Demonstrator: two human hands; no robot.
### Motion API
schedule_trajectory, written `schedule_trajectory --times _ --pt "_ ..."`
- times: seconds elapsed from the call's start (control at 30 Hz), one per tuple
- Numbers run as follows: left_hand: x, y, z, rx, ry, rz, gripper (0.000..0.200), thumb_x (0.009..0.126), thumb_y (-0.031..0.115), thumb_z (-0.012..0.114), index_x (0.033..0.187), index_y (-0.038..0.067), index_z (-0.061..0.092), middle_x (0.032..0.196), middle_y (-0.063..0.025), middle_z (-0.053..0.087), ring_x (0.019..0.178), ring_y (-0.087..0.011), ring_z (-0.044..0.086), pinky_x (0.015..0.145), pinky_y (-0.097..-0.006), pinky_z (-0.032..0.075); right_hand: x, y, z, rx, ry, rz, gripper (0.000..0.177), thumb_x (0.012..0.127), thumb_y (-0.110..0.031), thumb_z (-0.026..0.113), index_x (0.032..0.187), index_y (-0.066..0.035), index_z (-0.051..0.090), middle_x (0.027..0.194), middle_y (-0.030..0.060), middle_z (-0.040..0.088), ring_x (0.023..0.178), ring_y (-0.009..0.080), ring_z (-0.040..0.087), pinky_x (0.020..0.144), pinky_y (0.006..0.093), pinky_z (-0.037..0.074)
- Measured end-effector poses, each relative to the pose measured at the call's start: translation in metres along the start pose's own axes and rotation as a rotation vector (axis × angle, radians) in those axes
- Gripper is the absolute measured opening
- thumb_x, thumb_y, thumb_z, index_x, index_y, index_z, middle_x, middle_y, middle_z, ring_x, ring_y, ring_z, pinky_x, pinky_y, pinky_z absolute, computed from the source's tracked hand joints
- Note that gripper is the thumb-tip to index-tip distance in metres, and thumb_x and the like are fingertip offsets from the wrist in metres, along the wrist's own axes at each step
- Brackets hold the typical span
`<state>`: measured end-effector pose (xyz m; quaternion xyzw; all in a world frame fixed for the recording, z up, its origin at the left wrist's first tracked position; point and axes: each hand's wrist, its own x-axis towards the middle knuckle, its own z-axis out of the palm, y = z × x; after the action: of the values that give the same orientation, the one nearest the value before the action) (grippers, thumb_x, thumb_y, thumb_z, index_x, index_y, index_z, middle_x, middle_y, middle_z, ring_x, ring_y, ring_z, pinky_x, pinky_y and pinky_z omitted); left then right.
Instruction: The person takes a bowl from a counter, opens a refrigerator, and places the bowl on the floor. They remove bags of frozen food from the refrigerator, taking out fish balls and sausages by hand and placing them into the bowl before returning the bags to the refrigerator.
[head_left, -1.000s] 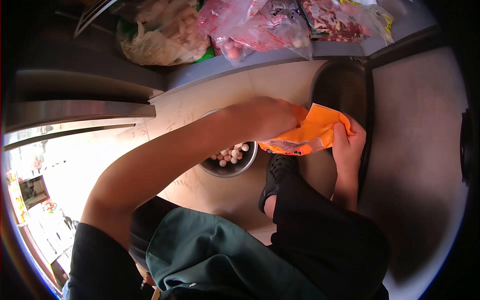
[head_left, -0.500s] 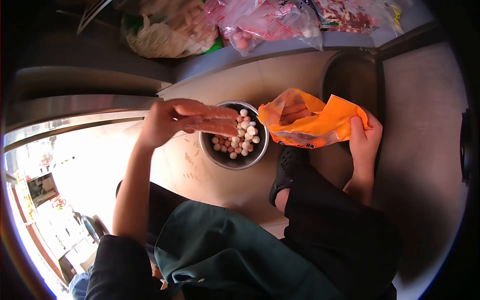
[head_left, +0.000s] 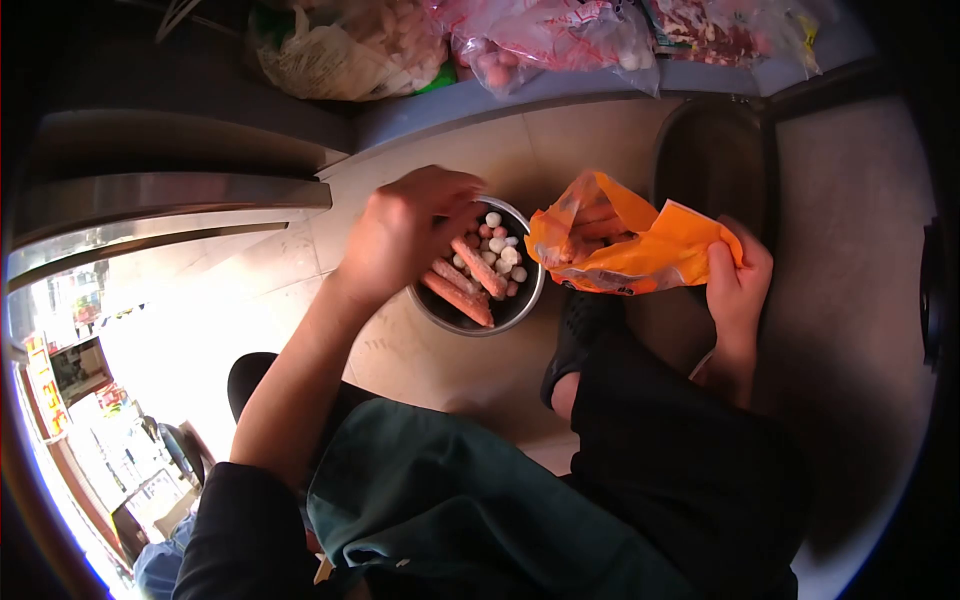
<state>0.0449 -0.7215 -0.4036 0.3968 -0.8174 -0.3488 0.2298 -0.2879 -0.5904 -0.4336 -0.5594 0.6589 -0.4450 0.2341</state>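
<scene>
My left hand [head_left: 408,228] is over the left rim of a round metal bowl [head_left: 532,300], its fingers apart, partly shadowed and a little blurred. Just under it, sausages [head_left: 478,268] lie in the bowl on top of several small white and pink balls [head_left: 508,256]. My right hand [head_left: 738,270] grips the end of an orange plastic bag [head_left: 665,248] to the right of the bowl. The bag's torn mouth points toward the bowl, and more sausages [head_left: 598,222] show inside it.
The bowl stands on a tiled floor [head_left: 400,350]. Along the top, an open freezer compartment's edge [head_left: 440,115] holds plastic bags of frozen food [head_left: 560,40]. A dark bin-like container [head_left: 705,150] is at right, and a dark shoe [head_left: 585,335] is near the bowl.
My left hand has let go of the sausages, which now lie in the bowl, and it has shifted right. My right hand still holds the bag, slightly farther right.
</scene>
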Motion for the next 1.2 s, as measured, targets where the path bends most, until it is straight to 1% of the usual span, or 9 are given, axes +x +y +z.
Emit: schedule_trajectory --times 0.1,0.17,0.27,0.33,0.4,0.63,0.87,0.93,1.2 --pt "0.017 0.048 0.010 -0.017 -0.144 0.267 0.022 0.078 0.003 0.062 0.099 0.005 0.066 0.096 -0.0109 0.064 0.078 -0.0269 0.066 0.069 -0.0354 0.056 0.002 -0.002 -0.005 -0.033 -0.078 -0.033 0.022 0.086 0.000 0.048 0.101 0.008 0.062 0.086 0.0055 0.061 0.079 0.0105 0.057 0.072 0.0231 0.046" --pt "0.035 0.069 0.023 0.282 -0.578 0.232 0.029 0.080 0.001 0.057 0.107 0.004 0.066 0.113 -0.0100 0.060 0.075 -0.0211 0.068 0.064 -0.0282 0.057 0.003 -0.009 -0.005 -0.034 -0.081 -0.054 0.012 0.081 0.000 0.050 0.088 0.005 0.059 0.075 0.0079 0.057 0.069 0.0137 0.056 0.066 0.0248 0.045" --pt "0.063 0.069 0.067 0.474 -0.798 0.433 0.031 0.079 0.009 0.060 0.109 0.008 0.065 0.104 -0.0096 0.065 0.086 -0.0233 0.066 0.071 -0.0325 0.055 -0.003 -0.001 0.002 -0.005 0.027 -0.081 0.015 0.082 0.000 0.052 0.093 0.007 0.060 0.079 0.0082 0.058 0.072 0.0128 0.056 0.068 0.0242 0.045" --pt "0.086 0.049 0.109 0.205 -0.967 -0.271 0.024 0.077 0.013 0.062 0.099 0.010 0.071 0.095 -0.0042 0.070 0.086 -0.0236 0.068 0.075 -0.0340 0.054 -0.004 0.008 0.007 0.023 0.068 -0.066 0.016 0.082 0.000 0.052 0.094 0.007 0.060 0.081 0.0084 0.059 0.074 0.0122 0.056 0.069 0.0240 0.046" --pt "0.091 -0.024 0.208 0.139 -0.673 0.066 0.027 0.077 0.016 0.063 0.102 0.014 0.071 0.097 -0.0041 0.069 0.084 -0.0252 0.068 0.078 -0.0353 0.053 -0.003 0.011 0.007 0.081 0.071 -0.002 0.018 0.084 0.001 0.053 0.099 0.008 0.061 0.083 0.0086 0.061 0.078 0.0104 0.057 0.071 0.0242 0.046" --pt "0.080 0.018 0.222 0.130 -0.696 0.064 0.026 0.078 0.016 0.062 0.102 0.013 0.070 0.098 -0.0047 0.069 0.085 -0.0253 0.067 0.078 -0.0352 0.053 0.001 0.000 0.012 0.021 -0.004 -0.031 0.015 0.084 -0.001 0.054 0.095 0.008 0.060 0.080 0.0071 0.060 0.075 0.0090 0.056 0.070 0.0226 0.046" --pt "0.057 0.021 0.183 0.132 -0.698 0.085 0.025 0.078 0.016 0.062 0.102 0.013 0.070 0.100 -0.0055 0.068 0.087 -0.0255 0.067 0.078 -0.0351 0.052 0.002 -0.003 0.013 0.105 -0.114 0.007 0.017 0.086 -0.002 0.055 0.098 0.008 0.062 0.082 0.0078 0.062 0.077 0.0089 0.057 0.071 0.0221 0.046" --pt "0.064 0.034 0.194 0.133 -0.699 0.088 0.025 0.079 0.016 0.062 0.103 0.012 0.070 0.100 -0.0057 0.068 0.087 -0.0256 0.066 0.078 -0.0351 0.052 0.001 0.006 0.014 0.049 0.041 -0.033 0.018 0.086 -0.002 0.054 0.100 0.007 0.063 0.085 0.0074 0.063 0.078 0.0090 0.058 0.072 0.0221 0.047" --pt "0.095 0.026 0.178 0.162 -0.675 0.113 0.025 0.079 0.015 0.062 0.103 0.012 0.069 0.102 -0.0066 0.068 0.089 -0.0258 0.066 0.078 -0.0350 0.051 0.004 0.002 0.009 0.083 0.081 0.036 0.020 0.087 -0.004 0.055 0.101 0.007 0.064 0.088 0.0060 0.066 0.080 0.0097 0.059 0.074 0.0226 0.047"
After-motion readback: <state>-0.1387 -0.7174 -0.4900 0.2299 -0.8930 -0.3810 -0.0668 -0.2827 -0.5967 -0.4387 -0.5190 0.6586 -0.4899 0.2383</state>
